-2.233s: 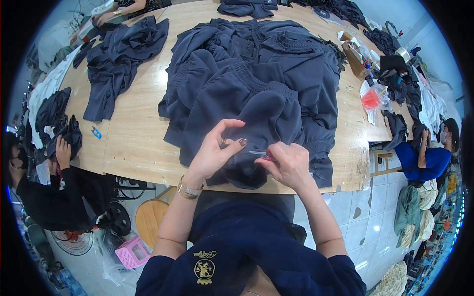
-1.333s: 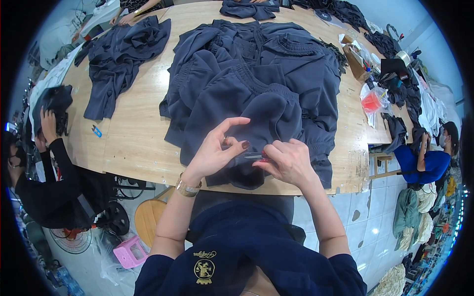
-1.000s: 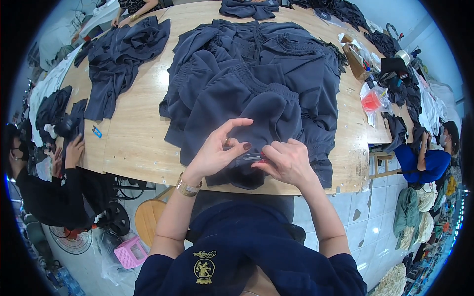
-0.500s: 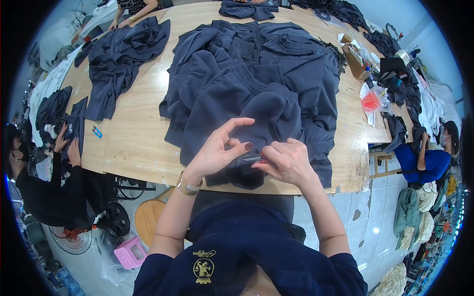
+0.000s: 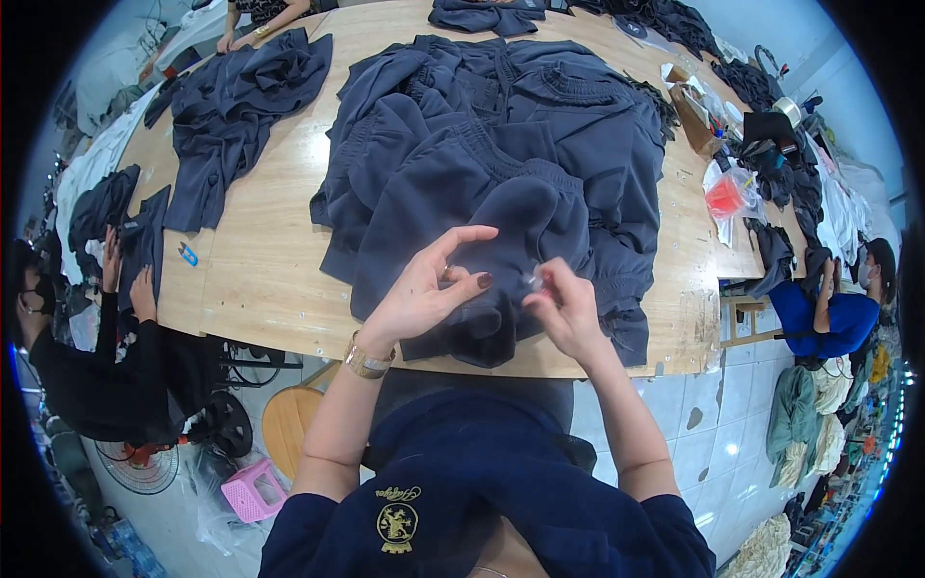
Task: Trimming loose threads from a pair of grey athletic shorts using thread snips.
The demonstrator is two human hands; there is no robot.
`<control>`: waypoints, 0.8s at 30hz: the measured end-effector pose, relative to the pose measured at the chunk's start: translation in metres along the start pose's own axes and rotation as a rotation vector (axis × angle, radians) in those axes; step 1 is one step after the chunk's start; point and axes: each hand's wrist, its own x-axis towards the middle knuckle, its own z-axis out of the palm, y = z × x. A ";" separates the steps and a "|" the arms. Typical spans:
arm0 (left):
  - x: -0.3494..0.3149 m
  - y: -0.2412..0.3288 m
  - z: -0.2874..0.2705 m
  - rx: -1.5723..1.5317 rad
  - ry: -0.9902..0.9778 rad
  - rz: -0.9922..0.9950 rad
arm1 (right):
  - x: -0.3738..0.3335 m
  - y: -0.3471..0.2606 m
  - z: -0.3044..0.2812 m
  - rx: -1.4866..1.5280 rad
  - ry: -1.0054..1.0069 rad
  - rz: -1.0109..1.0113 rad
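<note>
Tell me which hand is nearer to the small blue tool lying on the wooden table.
Left. The left hand rests on the dark garment pile, right of the blue tool; the right hand lies farther right still.
</note>
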 end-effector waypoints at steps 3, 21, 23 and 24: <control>0.006 -0.004 0.006 -0.040 0.024 0.014 | 0.003 0.016 0.016 0.454 0.060 0.105; -0.048 -0.050 0.013 0.496 0.364 -0.312 | 0.001 0.035 0.026 0.950 0.330 0.337; -0.051 -0.064 0.025 0.644 0.201 -0.375 | 0.002 0.030 0.030 1.024 0.372 0.367; -0.052 -0.072 0.029 0.637 0.124 -0.376 | 0.002 0.027 0.031 1.025 0.365 0.369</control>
